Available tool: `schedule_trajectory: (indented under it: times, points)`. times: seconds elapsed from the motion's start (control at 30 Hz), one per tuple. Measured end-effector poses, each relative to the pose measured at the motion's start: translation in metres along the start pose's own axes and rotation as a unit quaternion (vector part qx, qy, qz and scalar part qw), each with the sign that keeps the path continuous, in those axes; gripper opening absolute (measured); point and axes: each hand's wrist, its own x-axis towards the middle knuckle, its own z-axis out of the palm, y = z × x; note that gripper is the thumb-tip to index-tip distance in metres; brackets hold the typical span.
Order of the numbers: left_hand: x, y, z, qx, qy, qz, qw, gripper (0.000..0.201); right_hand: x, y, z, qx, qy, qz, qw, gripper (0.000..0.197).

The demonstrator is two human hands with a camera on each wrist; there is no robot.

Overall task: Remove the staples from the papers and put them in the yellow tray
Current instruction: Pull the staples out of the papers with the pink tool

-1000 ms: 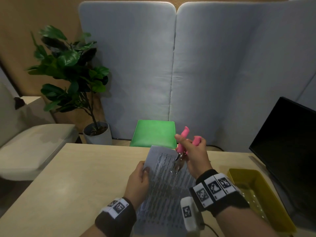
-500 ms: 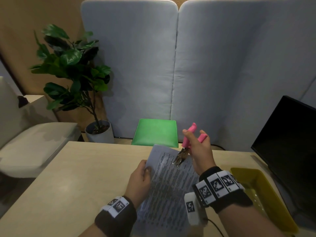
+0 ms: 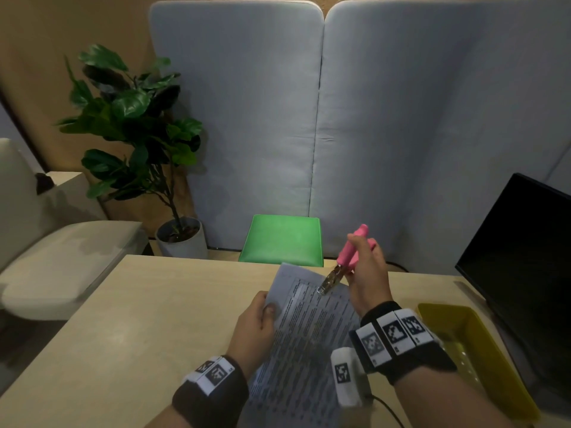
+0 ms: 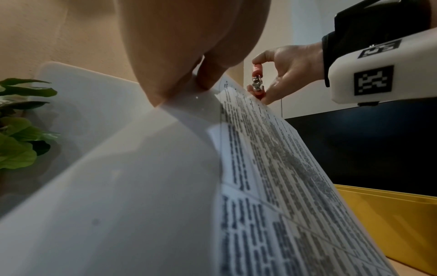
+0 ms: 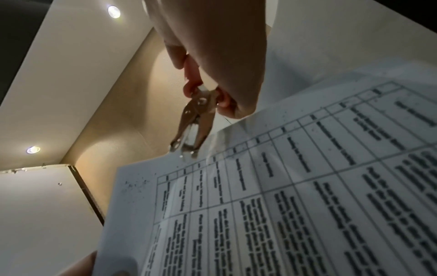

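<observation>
Left hand pinches printed white papers by their left edge, raised off my wooden table; right hand grips pink-handled metal staple remover, tip at papers' top edge; yellow plastic tray sits near table's right edge.

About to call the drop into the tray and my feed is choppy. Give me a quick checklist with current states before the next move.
1. Right hand grips the pink staple remover: ok.
2. Left hand holds the papers at their left edge: ok.
3. Remover tips lifted clear of the page: ok.
4. Staple caught between the tips: cannot tell.
5. Yellow tray within view to the right, unobstructed: ok.
6. More staples left in the papers: cannot tell.
</observation>
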Motion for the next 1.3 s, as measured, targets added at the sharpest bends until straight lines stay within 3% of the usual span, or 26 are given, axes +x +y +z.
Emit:
schedule_trajectory:
  times: [0.17, 0.3, 0.5, 0.63, 0.7, 0.83, 1.03, 1.3]
  points:
    - [-0.001, 0.003, -0.002, -0.003, -0.009, 0.005, 1.0, 0.012, -0.004, -0.001, 0.001, 0.033, -0.055, 0.03, 0.998, 0.042]
    - [-0.003, 0.002, -0.002, 0.018, -0.015, 0.015, 1.0, 0.013, -0.014, -0.008, 0.004, -0.013, -0.112, -0.008, 0.994, 0.046]
    - [-0.005, 0.005, -0.003, 0.042, -0.017, 0.023, 0.999, 0.027, -0.024, -0.016, 0.019, -0.016, -0.12, -0.086, 0.989, 0.091]
    - [-0.007, 0.008, -0.004, 0.05, -0.015, 0.021, 0.998, 0.025, -0.022, -0.012, 0.012, 0.057, -0.174, -0.074, 0.98, 0.035]
    - [-0.008, 0.006, -0.005, 0.052, -0.012, 0.019, 0.998, 0.025, -0.024, -0.011, 0.011, 0.074, -0.186, -0.072, 0.977, 0.031]
    - [-0.009, 0.002, -0.005, 0.051, -0.011, 0.014, 0.999, 0.014, -0.026, -0.01, 0.015, 0.073, -0.189, -0.077, 0.976, 0.05]
    - [-0.011, 0.001, -0.007, 0.046, -0.024, 0.004, 0.999, 0.028, -0.024, -0.006, 0.019, 0.084, -0.222, -0.064, 0.969, 0.084]
    - [-0.012, 0.003, -0.009, 0.041, -0.029, 0.007, 0.999, 0.03, -0.023, -0.013, 0.018, 0.102, -0.227, -0.074, 0.966, 0.084]
